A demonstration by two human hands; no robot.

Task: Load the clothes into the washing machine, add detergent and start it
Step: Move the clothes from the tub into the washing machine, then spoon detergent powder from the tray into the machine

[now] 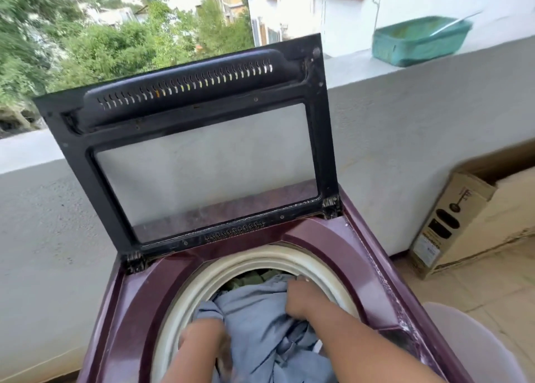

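Note:
A maroon top-loading washing machine [312, 238] fills the lower middle, its black glass lid [202, 162] standing open and upright. Inside the white-rimmed drum [220, 269] lies a light blue garment [260, 324], with some green cloth [252, 278] showing behind it. My right hand [301, 298] presses down on the blue garment at the drum's far right, fingers curled into the fabric. My left hand [202, 339] is blurred at the drum's near left, closed on the same blue cloth. No detergent is in view.
A grey parapet wall [405, 116] runs behind the machine, with a teal plastic tub [419, 41] on its ledge. A cardboard box [463, 223] leans against the wall on the tiled floor at right. A pale rounded object [474, 348] sits at the lower right.

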